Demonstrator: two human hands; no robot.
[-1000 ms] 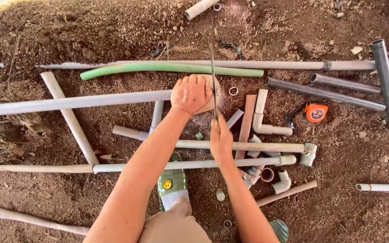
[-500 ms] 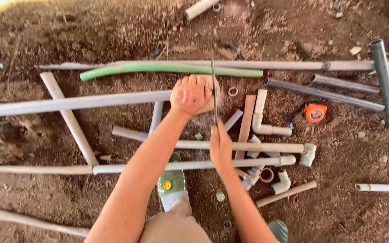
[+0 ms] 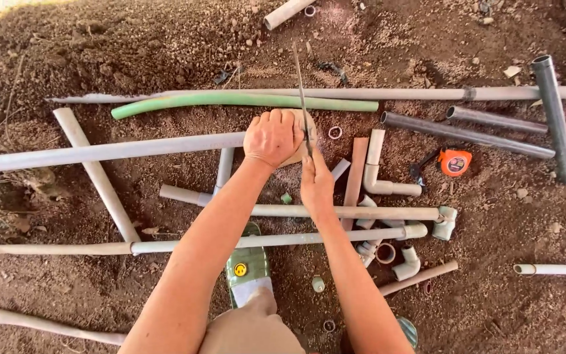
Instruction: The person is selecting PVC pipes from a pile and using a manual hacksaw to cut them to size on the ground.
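Left hand (image 3: 273, 136) is clamping down, fingers curled, on the end of the long grey pipe (image 3: 106, 151), which is lying across the bare dirt ground (image 3: 99, 46) from the left edge toward centre. Right hand (image 3: 316, 185) is gripping a thin saw blade (image 3: 302, 98), fingers closed around its near end, blade standing just beside the left hand. Orange tape measure (image 3: 454, 162) is sitting well apart, toward the right edge. Green pipe (image 3: 244, 100) is lying just beyond the hands.

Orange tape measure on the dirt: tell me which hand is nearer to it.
Right. The right hand, gripping the saw blade, lies closer to the orange tape measure; the left hand, pressing on the grey pipe, is farther away.
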